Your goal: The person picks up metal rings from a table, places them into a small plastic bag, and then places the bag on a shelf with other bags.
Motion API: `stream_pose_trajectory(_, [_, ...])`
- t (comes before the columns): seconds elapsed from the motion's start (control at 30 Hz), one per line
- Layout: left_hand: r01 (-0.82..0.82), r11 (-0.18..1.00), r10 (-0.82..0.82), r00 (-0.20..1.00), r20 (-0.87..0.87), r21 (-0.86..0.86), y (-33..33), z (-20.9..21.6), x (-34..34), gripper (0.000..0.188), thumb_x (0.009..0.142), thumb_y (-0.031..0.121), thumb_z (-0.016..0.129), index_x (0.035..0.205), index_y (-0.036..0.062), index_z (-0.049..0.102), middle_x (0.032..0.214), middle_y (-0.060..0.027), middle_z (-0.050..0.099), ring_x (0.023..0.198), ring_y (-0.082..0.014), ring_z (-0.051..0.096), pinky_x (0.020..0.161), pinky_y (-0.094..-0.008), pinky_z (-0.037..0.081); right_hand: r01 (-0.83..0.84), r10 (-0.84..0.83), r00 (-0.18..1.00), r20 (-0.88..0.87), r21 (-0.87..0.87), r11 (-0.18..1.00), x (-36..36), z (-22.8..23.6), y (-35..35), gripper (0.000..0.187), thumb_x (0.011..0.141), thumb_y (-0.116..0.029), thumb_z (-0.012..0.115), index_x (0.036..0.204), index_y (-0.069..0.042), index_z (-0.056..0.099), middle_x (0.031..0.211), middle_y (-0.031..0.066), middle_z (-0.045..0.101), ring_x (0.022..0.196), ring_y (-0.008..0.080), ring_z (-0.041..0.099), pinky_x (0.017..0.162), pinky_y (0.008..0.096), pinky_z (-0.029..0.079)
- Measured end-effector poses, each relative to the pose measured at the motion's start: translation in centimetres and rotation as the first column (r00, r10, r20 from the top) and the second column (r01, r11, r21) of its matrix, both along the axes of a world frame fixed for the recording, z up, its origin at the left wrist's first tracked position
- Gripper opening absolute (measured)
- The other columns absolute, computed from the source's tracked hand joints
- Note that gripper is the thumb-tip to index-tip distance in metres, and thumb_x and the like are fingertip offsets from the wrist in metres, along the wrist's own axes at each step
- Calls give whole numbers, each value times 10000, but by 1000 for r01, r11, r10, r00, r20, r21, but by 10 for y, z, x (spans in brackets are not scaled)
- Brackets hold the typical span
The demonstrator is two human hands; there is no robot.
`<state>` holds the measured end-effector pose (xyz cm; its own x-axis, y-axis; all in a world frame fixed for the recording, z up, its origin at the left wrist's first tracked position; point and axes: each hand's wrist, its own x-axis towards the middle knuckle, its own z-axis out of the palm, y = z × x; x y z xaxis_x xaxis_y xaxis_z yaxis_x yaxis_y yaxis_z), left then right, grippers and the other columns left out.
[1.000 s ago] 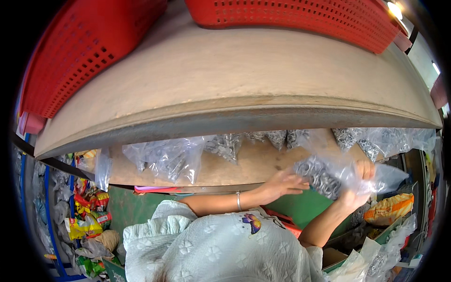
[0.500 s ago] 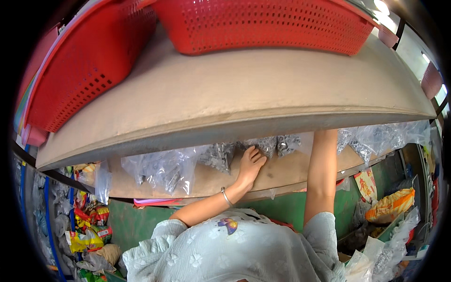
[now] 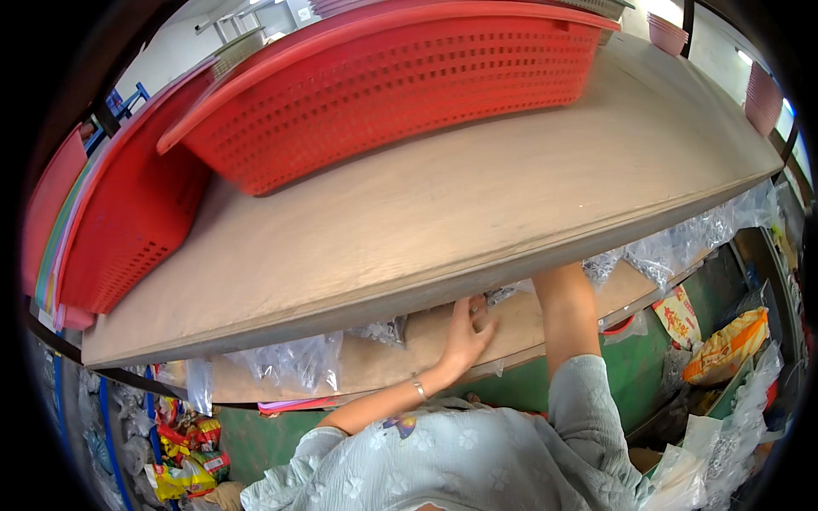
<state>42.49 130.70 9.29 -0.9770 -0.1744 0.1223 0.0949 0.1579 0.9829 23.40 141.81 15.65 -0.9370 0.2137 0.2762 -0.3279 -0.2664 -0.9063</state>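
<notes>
My left hand (image 3: 469, 336), a bangle at its wrist, is at the front of the lower shelf (image 3: 520, 328). Its fingers are bent and apart, close to a clear bag of small grey parts (image 3: 503, 294) that is mostly hidden under the upper board (image 3: 426, 221). I see nothing held in that hand. My right forearm (image 3: 566, 311) reaches in under the same board, which hides the hand and whatever it touches. Left of my left hand lies another bag of dark grey parts (image 3: 383, 330), and further left are clear plastic bags (image 3: 298, 362).
Red perforated baskets (image 3: 409, 85) stand on the upper board, whose front edge overhangs my hands. More clear bags (image 3: 682, 238) lie at the right of the lower shelf. Colourful packets (image 3: 183, 477) are at lower left, an orange-and-white sack (image 3: 728, 345) at lower right.
The view has tilted and shifted, with the baskets now further left. My left hand has lifted off the bag and its fingers have turned. My right arm still reaches under the board.
</notes>
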Motion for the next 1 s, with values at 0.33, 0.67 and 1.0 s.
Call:
stream_pose_trajectory(0.33, [-186,846,99,976,-196,-500,18,7,-55,821,681,72,719,1301,-78,202,1265,-267,332,1202,-395,330,1026,-422,263,-107,233,957,-171,538,836,55,9,23,562,936,-344,415,1354,10,294,1367,154,374,1278,253,334,1041,328,280])
stream_pose_trajectory(0.67, [-368,876,356,929,-98,-313,15,-19,-96,111,829,73,559,872,-23,594,707,-67,546,681,-135,502,647,-269,422,-210,372,927,-40,767,607,-3,35,31,600,932,-354,437,1377,7,259,1391,149,350,1303,251,305,1050,314,262])
stream_pose_trajectory(1.0, [-396,826,436,900,-10,402,16,-29,-113,196,941,136,466,873,-1,588,808,-25,594,711,-92,532,632,-240,435,-525,507,836,208,35,851,-2,-84,49,454,952,-218,422,1349,-10,347,1326,119,443,1233,207,386,1014,288,298])
